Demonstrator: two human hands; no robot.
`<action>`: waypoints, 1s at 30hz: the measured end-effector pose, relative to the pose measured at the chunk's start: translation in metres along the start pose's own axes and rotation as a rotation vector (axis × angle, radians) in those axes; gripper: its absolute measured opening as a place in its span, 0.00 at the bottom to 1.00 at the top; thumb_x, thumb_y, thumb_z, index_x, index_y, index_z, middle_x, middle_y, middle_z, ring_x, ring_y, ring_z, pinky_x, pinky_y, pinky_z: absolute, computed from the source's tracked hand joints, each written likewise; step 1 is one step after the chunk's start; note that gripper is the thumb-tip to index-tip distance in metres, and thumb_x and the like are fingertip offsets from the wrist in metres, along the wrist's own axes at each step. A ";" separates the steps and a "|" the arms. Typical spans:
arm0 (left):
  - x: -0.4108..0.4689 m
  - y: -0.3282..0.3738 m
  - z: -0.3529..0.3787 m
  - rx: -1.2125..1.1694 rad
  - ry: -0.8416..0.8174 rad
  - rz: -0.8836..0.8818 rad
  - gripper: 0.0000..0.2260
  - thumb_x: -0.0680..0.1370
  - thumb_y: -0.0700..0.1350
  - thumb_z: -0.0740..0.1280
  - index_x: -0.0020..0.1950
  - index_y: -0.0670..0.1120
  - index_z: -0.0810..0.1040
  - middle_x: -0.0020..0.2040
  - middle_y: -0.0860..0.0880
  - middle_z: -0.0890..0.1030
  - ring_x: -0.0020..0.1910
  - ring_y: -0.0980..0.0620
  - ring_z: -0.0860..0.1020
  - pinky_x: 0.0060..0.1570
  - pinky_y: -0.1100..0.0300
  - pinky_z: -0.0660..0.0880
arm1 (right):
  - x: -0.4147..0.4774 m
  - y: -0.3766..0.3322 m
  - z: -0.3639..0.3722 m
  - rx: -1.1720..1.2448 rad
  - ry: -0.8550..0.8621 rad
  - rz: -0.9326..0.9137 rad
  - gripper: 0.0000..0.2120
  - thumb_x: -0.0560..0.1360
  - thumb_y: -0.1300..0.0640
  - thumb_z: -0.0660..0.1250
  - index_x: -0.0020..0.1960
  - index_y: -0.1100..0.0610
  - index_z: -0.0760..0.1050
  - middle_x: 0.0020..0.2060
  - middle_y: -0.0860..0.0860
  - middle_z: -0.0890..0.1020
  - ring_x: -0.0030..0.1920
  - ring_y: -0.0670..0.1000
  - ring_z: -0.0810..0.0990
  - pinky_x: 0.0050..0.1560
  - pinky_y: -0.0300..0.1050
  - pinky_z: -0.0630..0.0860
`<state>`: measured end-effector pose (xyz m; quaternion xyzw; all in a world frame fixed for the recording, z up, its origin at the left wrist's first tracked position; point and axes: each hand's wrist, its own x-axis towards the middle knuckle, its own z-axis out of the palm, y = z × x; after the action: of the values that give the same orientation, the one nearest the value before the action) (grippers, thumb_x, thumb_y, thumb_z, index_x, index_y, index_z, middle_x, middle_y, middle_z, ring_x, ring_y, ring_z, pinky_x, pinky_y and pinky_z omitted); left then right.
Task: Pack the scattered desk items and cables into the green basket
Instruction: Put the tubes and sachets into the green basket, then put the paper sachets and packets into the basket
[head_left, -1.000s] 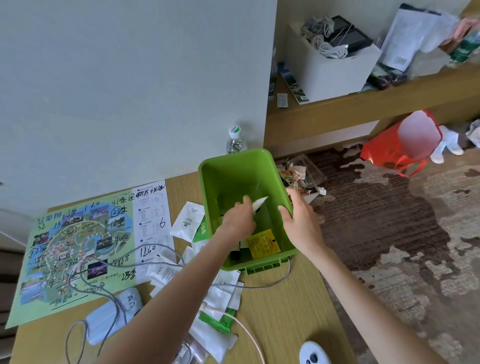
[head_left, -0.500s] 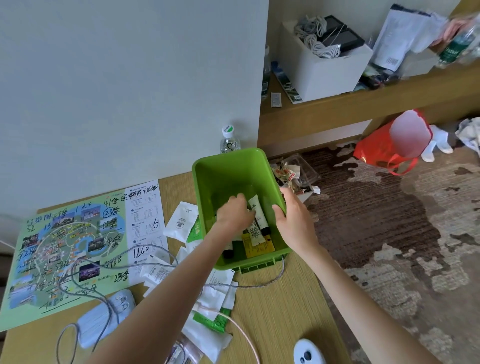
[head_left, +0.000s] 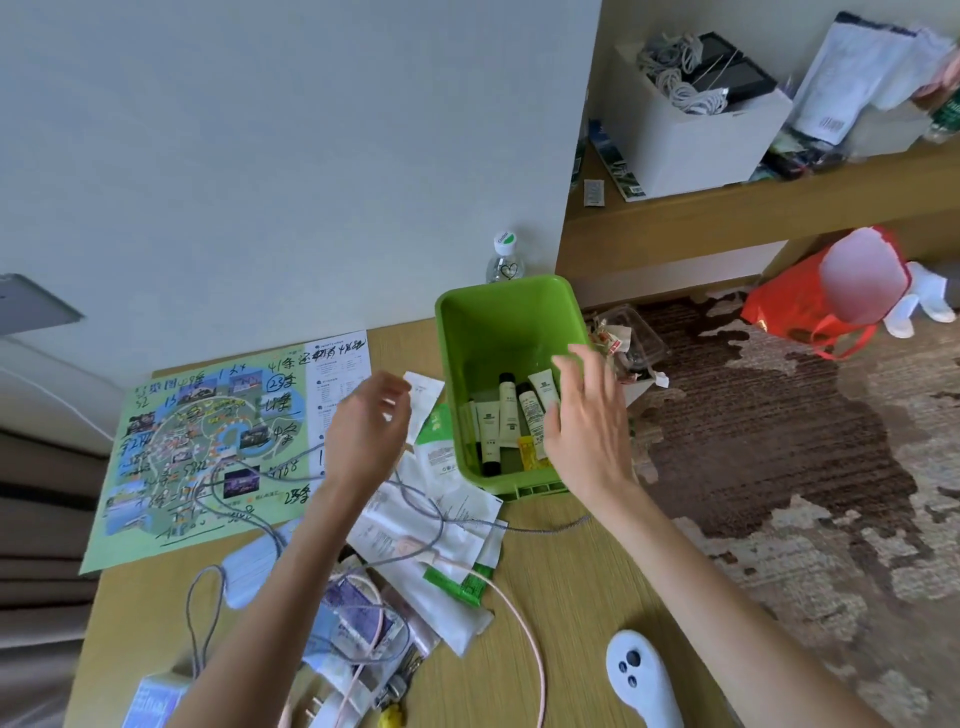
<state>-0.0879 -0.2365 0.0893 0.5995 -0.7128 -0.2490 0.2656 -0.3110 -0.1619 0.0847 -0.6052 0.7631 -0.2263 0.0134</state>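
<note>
Green rectangular plastic basket (head_left: 506, 317) stands at far right edge of wooden surface (head_left: 561, 582). Inside lie white cosmetic tubes with black caps (head_left: 509, 410) and a yellow sachet (head_left: 527, 451). Right hand (head_left: 587, 431) over its right rim, fingers spread, holding nothing. Left hand (head_left: 366, 426) just left of basket, fingers loosely curled, empty, above white paper sachets (head_left: 457, 499). Grey braided cable (head_left: 550, 527) crosses these.

Plain pale wall (head_left: 260, 156) behind a light wooden desk (head_left: 571, 597). Off to the right, a long wooden shelf (head_left: 727, 218) set in a recess, with cream wall above. Below it, brown carpet (head_left: 779, 441) mottled with beige patches. Soft, even light throughout.
</note>
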 end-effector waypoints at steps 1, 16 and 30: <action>-0.008 -0.014 -0.003 0.018 -0.018 -0.022 0.05 0.78 0.43 0.65 0.51 0.47 0.79 0.45 0.53 0.82 0.42 0.55 0.80 0.42 0.57 0.78 | -0.008 -0.013 0.000 0.045 0.009 -0.028 0.21 0.72 0.64 0.66 0.64 0.60 0.71 0.65 0.55 0.71 0.64 0.53 0.71 0.65 0.45 0.70; -0.114 -0.128 0.005 0.305 -0.468 0.101 0.12 0.75 0.54 0.70 0.56 0.51 0.80 0.51 0.55 0.79 0.53 0.54 0.76 0.55 0.56 0.71 | -0.088 -0.090 0.071 -0.011 -0.064 -0.451 0.11 0.68 0.69 0.66 0.47 0.58 0.77 0.53 0.54 0.79 0.58 0.54 0.77 0.75 0.54 0.57; -0.073 -0.130 -0.024 0.115 -0.042 -0.027 0.03 0.75 0.45 0.71 0.44 0.47 0.83 0.42 0.53 0.80 0.35 0.54 0.79 0.30 0.55 0.76 | -0.111 -0.074 0.100 -0.150 -0.576 -0.221 0.12 0.74 0.62 0.66 0.57 0.58 0.70 0.54 0.53 0.75 0.53 0.53 0.75 0.52 0.44 0.75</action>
<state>0.0321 -0.1852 0.0136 0.6180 -0.7233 -0.2235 0.2122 -0.1844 -0.1040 -0.0063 -0.7231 0.6720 0.0114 0.1595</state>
